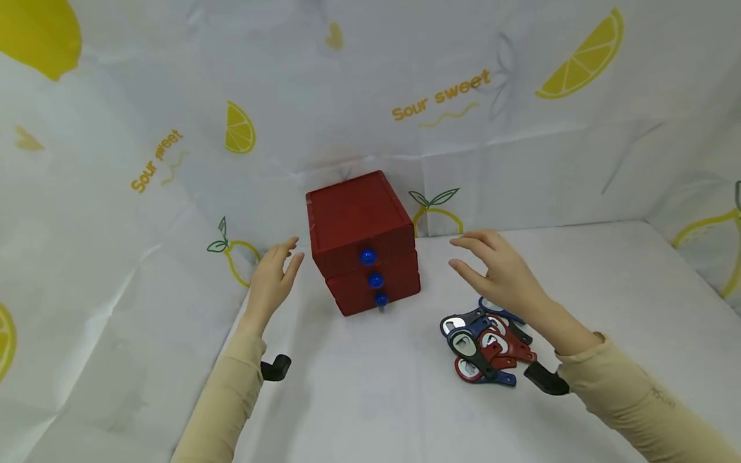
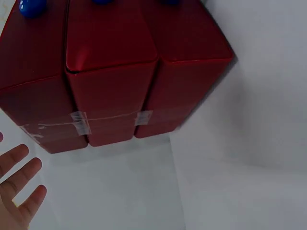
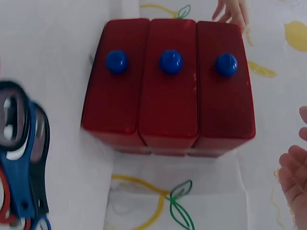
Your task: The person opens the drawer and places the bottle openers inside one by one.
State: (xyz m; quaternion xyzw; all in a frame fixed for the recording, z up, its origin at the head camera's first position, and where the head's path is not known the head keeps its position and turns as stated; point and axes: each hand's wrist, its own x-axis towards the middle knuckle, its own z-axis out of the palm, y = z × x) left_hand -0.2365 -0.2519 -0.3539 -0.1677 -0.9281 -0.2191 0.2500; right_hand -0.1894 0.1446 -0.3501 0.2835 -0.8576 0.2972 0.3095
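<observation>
A red box of three stacked drawers [image 1: 359, 215] with round blue knobs [image 1: 368, 257] stands against the back sheet, every drawer closed. To its left, my left hand [image 1: 272, 276] hovers with fingers spread loosely and holds nothing. My right hand [image 1: 500, 270] is raised on the other side of the box, fingers loosely bent and apart from it. Below the right hand lies a pile of bottle openers [image 1: 486, 344] in red, blue and black, with metal round heads. In the left wrist view, clear tape [image 2: 81, 123] runs along the side of the drawer box.
A white sheet printed with lemons [image 1: 238, 128] hangs behind and to the sides. White covering lies over the table [image 1: 370, 399]. A black wrist mount [image 1: 276, 368] sticks out at the left sleeve, another [image 1: 546, 378] at the right sleeve, close to the openers.
</observation>
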